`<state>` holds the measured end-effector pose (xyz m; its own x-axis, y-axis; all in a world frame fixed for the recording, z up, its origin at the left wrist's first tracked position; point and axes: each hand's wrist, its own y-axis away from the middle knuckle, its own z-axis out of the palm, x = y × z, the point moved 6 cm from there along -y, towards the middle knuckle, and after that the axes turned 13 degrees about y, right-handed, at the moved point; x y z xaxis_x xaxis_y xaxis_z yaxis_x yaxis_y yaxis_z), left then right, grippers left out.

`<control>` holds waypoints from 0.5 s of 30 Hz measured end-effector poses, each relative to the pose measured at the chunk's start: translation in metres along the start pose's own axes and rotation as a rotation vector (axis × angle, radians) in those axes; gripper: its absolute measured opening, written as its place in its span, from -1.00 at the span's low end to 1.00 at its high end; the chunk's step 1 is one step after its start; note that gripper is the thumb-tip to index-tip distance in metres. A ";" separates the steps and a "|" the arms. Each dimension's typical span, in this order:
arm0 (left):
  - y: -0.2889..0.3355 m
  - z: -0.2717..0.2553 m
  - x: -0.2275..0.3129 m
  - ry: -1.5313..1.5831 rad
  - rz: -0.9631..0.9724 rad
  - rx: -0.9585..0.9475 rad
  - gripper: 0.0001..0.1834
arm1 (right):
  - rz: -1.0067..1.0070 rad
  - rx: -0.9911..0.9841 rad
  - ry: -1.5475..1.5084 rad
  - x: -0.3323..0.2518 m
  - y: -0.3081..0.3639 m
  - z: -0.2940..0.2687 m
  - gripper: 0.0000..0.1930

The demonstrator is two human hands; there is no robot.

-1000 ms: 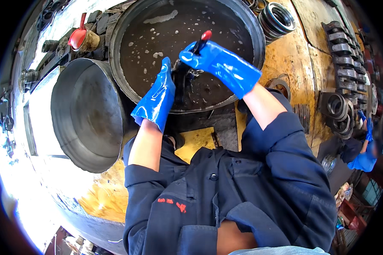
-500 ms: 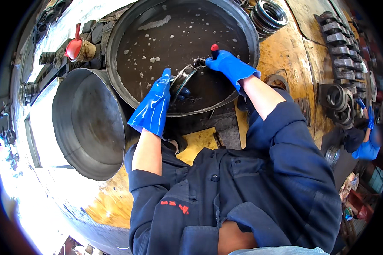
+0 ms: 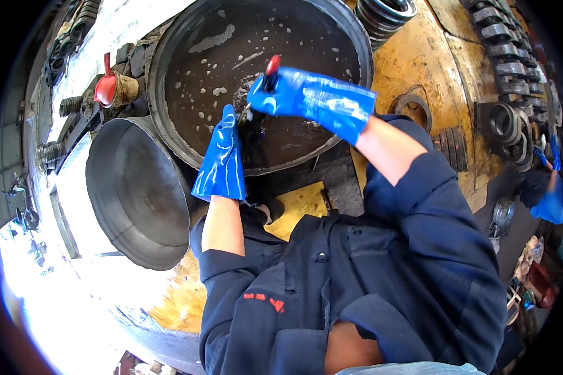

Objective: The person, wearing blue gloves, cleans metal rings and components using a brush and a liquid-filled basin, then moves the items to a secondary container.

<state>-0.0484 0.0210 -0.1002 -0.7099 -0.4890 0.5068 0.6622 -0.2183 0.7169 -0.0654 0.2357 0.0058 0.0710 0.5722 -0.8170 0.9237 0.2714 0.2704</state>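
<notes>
Over the big round basin (image 3: 187,119) of dark, foamy liquid, the right hand (image 3: 275,97) is closed around a red-tipped tool (image 3: 272,65). Just below it, the left hand (image 3: 228,147) grips a dark metal part (image 3: 253,128) at the liquid's surface. An empty grey pan (image 3: 137,194) sits beside the basin on the stained yellow counter (image 3: 413,69), with metal rings (image 3: 503,122) to the right.

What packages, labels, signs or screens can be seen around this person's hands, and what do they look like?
No packages, signs or screens show.
Small red embroidered mark: on the chest of the dark blue work jacket, lower middle of the picture; a short row of red stitched shapes, too small to make out.
</notes>
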 end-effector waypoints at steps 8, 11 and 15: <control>0.003 -0.018 0.006 -0.003 0.018 0.030 -0.39 | 0.244 0.119 -0.189 0.032 0.013 -0.037 -0.67; 0.002 -0.015 0.005 -0.012 0.019 0.026 -0.39 | 0.040 0.011 -0.288 0.006 0.007 -0.014 -0.69; 0.009 -0.028 0.010 -0.018 0.038 0.052 -0.39 | 0.053 -0.035 0.134 -0.016 0.006 -0.001 -0.73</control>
<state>-0.0427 -0.0099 -0.1018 -0.6889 -0.4807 0.5426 0.6758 -0.1549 0.7207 -0.0614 0.2291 0.0205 0.0661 0.6839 -0.7265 0.9060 0.2639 0.3309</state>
